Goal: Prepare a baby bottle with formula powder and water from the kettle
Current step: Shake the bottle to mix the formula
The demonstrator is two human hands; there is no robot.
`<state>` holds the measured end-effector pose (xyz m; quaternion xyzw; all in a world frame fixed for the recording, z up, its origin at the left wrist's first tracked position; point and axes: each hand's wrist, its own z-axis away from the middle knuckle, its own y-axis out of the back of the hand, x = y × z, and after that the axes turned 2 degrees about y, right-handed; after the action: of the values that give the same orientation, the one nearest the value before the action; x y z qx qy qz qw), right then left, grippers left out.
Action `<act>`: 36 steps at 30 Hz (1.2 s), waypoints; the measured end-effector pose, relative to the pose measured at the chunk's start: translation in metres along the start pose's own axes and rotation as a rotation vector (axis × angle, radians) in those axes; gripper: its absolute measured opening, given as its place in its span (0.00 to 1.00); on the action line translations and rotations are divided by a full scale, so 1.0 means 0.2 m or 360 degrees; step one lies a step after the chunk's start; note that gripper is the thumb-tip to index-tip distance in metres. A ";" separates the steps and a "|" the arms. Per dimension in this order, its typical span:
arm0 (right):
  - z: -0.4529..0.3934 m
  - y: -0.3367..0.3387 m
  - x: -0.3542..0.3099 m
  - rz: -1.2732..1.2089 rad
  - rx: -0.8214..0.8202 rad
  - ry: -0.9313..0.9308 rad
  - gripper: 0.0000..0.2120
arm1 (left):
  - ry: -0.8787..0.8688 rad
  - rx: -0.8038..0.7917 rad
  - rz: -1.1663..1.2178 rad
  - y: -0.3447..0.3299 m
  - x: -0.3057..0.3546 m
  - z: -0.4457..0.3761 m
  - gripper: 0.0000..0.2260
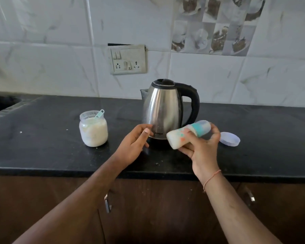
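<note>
The right hand point(203, 147) is wrapped round the baby bottle point(188, 133), holding it tilted almost on its side just near of the kettle point(165, 110), base to the left and capped teal top to the right; the body looks milky white, so it seems already filled and is probably being shaken. The left hand point(135, 140) hovers beside it with fingers loosely spread, holding nothing, close to the kettle's lower wall. The bottle should be light, stiff plastic, smooth enough to slip if wet — best gripped round the middle, as here. To the left stands an open jar of formula powder point(93, 130) with a scoop point(99, 113) in it; a pale lid point(230, 139) lies right of the hand. All rest on a dark stone counter point(42, 147) — white marbled tiles and a socket plate point(128, 59) behind, wooden cupboards below.
</note>
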<state>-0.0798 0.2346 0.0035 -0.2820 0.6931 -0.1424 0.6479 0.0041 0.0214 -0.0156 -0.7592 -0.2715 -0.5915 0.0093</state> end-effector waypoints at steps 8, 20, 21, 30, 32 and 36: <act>0.00 0.00 -0.01 -0.0041 0.0019 -0.0006 0.36 | 0.0016 0.0006 0.0007 0.00 0.00 0.00 0.12; -0.02 0.01 -0.02 -0.0007 -0.0046 -0.0022 0.32 | -0.0005 -0.0037 -0.0082 -0.01 0.03 0.02 0.12; -0.01 0.02 0.00 0.0059 -0.0165 -0.0155 0.33 | -0.0001 -0.0042 -0.0084 -0.01 0.03 0.02 0.12; 0.00 -0.01 0.00 0.0123 -0.0116 -0.0112 0.34 | 0.0001 -0.0025 -0.0083 -0.01 0.01 0.01 0.13; -0.03 -0.01 -0.01 -0.0096 0.0170 0.0045 0.34 | -0.0005 -0.0018 -0.0063 0.00 0.01 0.01 0.14; -0.03 0.00 -0.01 0.0002 -0.0036 -0.0002 0.33 | -0.0005 -0.0038 -0.0059 -0.01 0.01 0.02 0.16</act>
<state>-0.0863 0.2356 0.0062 -0.2890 0.6945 -0.1339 0.6451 0.0070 0.0250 -0.0147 -0.7550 -0.2784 -0.5936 -0.0112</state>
